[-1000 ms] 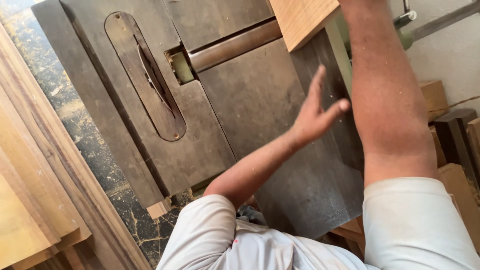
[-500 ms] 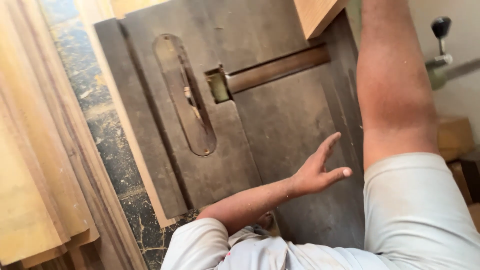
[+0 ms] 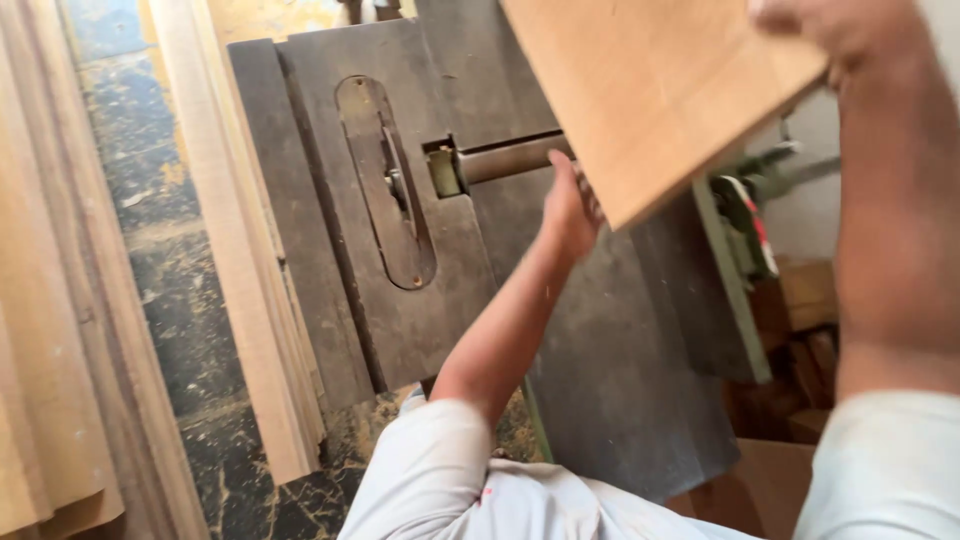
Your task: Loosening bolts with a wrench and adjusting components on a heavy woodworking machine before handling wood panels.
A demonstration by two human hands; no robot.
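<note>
Overhead, wooden board (image 3: 650,90), left hand (image 3: 568,205) beneath edge, right hand (image 3: 840,25) gripping top

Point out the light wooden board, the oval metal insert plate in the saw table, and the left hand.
Light wooden board (image 3: 650,85), head view, broad flat face.
Oval metal insert plate (image 3: 385,185), head view, middle.
Left hand (image 3: 568,205), head view, back.

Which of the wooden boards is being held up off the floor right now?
The pale square board above the saw table, gripped by both hands; the long planks at left lean untouched.

The left hand (image 3: 572,205) has risen to the lowered board (image 3: 655,90).
</note>
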